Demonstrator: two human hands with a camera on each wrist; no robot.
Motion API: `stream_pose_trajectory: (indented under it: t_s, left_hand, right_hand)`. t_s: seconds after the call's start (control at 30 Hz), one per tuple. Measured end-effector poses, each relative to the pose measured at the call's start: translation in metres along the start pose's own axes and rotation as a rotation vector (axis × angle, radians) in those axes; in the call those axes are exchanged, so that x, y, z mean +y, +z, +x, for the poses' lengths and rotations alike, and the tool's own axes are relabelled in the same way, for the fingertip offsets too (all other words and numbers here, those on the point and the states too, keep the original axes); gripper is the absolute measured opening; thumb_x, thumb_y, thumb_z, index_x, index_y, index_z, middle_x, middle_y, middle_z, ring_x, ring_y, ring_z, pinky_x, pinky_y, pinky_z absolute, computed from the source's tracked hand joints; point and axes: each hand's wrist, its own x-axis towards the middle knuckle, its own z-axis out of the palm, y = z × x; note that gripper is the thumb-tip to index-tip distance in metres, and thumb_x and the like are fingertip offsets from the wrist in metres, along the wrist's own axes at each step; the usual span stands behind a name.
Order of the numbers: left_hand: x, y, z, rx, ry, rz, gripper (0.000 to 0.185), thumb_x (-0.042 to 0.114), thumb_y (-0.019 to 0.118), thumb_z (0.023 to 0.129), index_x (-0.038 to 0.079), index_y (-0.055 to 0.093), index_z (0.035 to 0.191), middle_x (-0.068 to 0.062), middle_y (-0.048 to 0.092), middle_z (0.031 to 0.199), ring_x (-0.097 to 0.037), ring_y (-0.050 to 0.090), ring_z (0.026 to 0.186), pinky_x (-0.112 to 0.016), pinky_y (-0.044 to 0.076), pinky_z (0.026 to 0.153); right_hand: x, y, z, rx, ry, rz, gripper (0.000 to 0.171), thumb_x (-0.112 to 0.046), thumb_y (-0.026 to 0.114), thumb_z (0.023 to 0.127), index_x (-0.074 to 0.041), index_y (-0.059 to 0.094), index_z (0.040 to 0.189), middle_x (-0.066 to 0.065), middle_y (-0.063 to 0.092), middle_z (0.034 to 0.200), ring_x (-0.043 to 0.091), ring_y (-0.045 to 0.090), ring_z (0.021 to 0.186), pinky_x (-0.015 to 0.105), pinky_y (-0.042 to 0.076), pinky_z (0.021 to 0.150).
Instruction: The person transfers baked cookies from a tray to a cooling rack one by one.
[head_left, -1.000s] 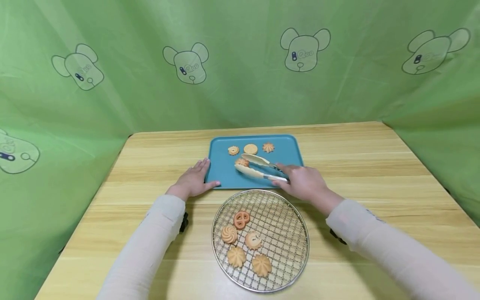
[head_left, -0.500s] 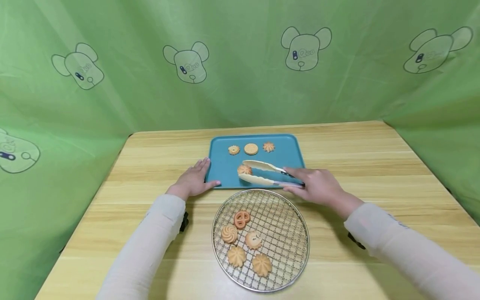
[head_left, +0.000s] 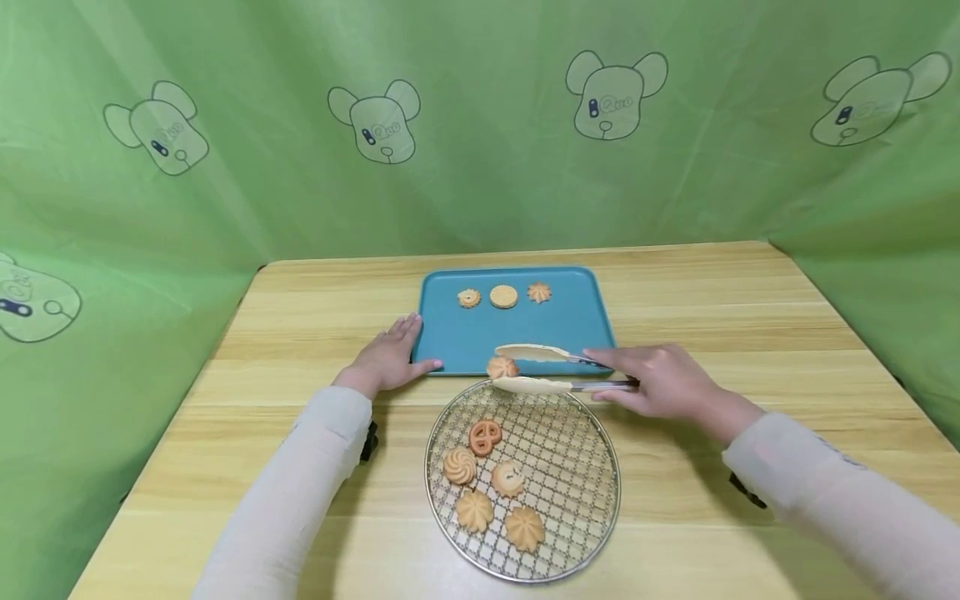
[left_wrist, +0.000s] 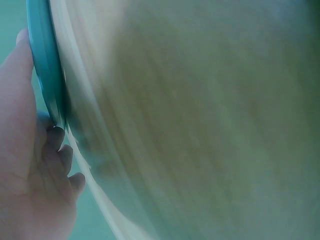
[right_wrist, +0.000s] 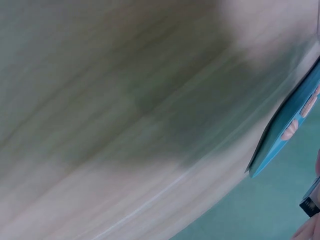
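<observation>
My right hand (head_left: 660, 381) grips a pair of tongs (head_left: 536, 386) with cream-coloured tips and metal arms. Between those tips sits a ridged cookie (head_left: 502, 367), over the near edge of the blue tray (head_left: 450, 337) and just past the far rim of the round wire rack (head_left: 592, 467). My left hand (head_left: 386, 358) rests at the tray's near left corner, fingers straight along its side and thumb at the front edge. In the left wrist view the thumb touches the tray rim (left_wrist: 45, 60). Only the handle end (right_wrist: 311, 202) of the tongs shows in the right wrist view.
Three cookies lie in a row at the tray's back, a round one (head_left: 503, 297) in the middle. On the rack's left half are several more, among them a pretzel-shaped cookie (head_left: 485, 436) and a swirled one (head_left: 460, 466). Green curtains (head_left: 480, 192) enclose the wooden table (head_left: 697, 308).
The tongs have lifted the cookie off the tray and carried it toward me, to the rack's far edge. My right hand has moved right and nearer; the left stays put.
</observation>
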Motion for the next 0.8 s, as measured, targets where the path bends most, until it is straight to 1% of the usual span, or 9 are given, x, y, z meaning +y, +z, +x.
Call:
stream_pose_trajectory:
  t_s: [0.1,0.2,0.37,0.4,0.47,0.53,0.67,0.73,0.8]
  left_hand:
    - [0.0,0.0,0.0,-0.001,0.0,0.002,0.093,0.066,0.038,0.092,0.005,0.005,0.152,-0.01,0.003,0.158,-0.028,0.004,0.144,-0.043,0.011,0.115]
    - [0.0,0.0,0.0,-0.002,0.0,0.006,0.093,0.066,0.038,0.092,0.004,0.004,0.152,-0.011,0.003,0.158,-0.028,0.004,0.144,-0.044,0.011,0.115]
    - [0.0,0.0,0.0,0.0,0.001,0.009,0.093,0.066,0.039,0.092,0.004,0.005,0.152,-0.011,0.004,0.158,-0.028,0.005,0.144,-0.044,0.011,0.115]
    - [0.0,0.0,0.0,-0.001,-0.001,0.007,0.093,0.066,0.039,0.092,0.004,0.004,0.152,-0.011,0.003,0.158,-0.028,0.005,0.144,-0.043,0.011,0.115]
    - [0.0,0.001,0.0,0.0,-0.001,0.004,0.093,0.066,0.039,0.092,0.004,0.004,0.152,-0.011,0.003,0.158,-0.028,0.004,0.144,-0.043,0.011,0.115]
    - [0.0,0.001,0.001,0.0,-0.002,0.004,0.093,0.066,0.039,0.091,0.004,0.004,0.152,-0.011,0.003,0.158,-0.027,0.004,0.144,-0.043,0.011,0.116]
    - [0.0,0.002,0.001,0.001,-0.002,0.005,0.094,0.067,0.038,0.091,0.005,0.004,0.152,-0.01,0.003,0.158,-0.027,0.004,0.144,-0.043,0.011,0.115]
    - [-0.001,0.001,0.001,0.001,-0.004,0.005,0.094,0.068,0.037,0.091,0.005,0.004,0.153,-0.01,0.003,0.158,-0.027,0.004,0.144,-0.042,0.011,0.115]
    - [-0.001,0.001,0.0,0.001,-0.004,0.004,0.094,0.067,0.038,0.091,0.005,0.005,0.153,-0.011,0.003,0.158,-0.027,0.004,0.144,-0.042,0.011,0.116]
  right_hand:
    - [0.002,-0.003,-0.005,0.01,-0.038,0.02,0.061,-0.044,0.076,0.076,-0.009,0.064,0.124,0.015,0.07,0.102,0.029,0.07,0.079,0.043,0.058,0.064]
    - [0.004,-0.007,-0.008,0.031,-0.082,0.039,0.059,-0.048,0.073,0.079,-0.01,0.065,0.123,0.014,0.071,0.098,0.026,0.07,0.073,0.039,0.058,0.06]
    - [0.005,-0.012,-0.013,0.053,-0.147,0.072,0.057,-0.05,0.07,0.082,-0.01,0.066,0.121,0.011,0.072,0.095,0.01,0.064,0.058,0.025,0.053,0.05]
    - [0.005,-0.014,-0.014,0.05,-0.154,0.077,0.057,-0.05,0.07,0.081,-0.01,0.067,0.121,0.01,0.072,0.095,0.007,0.062,0.056,0.022,0.051,0.049]
    - [0.005,-0.018,-0.017,0.041,-0.162,0.086,0.057,-0.05,0.071,0.081,-0.009,0.067,0.121,0.009,0.072,0.096,0.005,0.061,0.057,0.019,0.05,0.048]
    - [0.005,-0.022,-0.019,0.026,-0.165,0.089,0.058,-0.049,0.072,0.08,-0.009,0.066,0.121,0.008,0.072,0.097,0.008,0.065,0.061,0.02,0.052,0.051]
    - [0.005,-0.03,-0.027,0.009,-0.178,0.094,0.058,-0.047,0.074,0.078,-0.009,0.067,0.121,0.007,0.072,0.097,0.014,0.069,0.069,0.024,0.056,0.056]
    - [0.005,-0.032,-0.03,0.012,-0.191,0.096,0.058,-0.048,0.074,0.078,-0.009,0.067,0.12,0.007,0.072,0.096,0.015,0.069,0.071,0.027,0.056,0.057]
    - [0.005,-0.034,-0.033,0.023,-0.214,0.096,0.057,-0.049,0.072,0.08,-0.008,0.068,0.119,0.008,0.073,0.094,0.014,0.069,0.068,0.025,0.056,0.056]
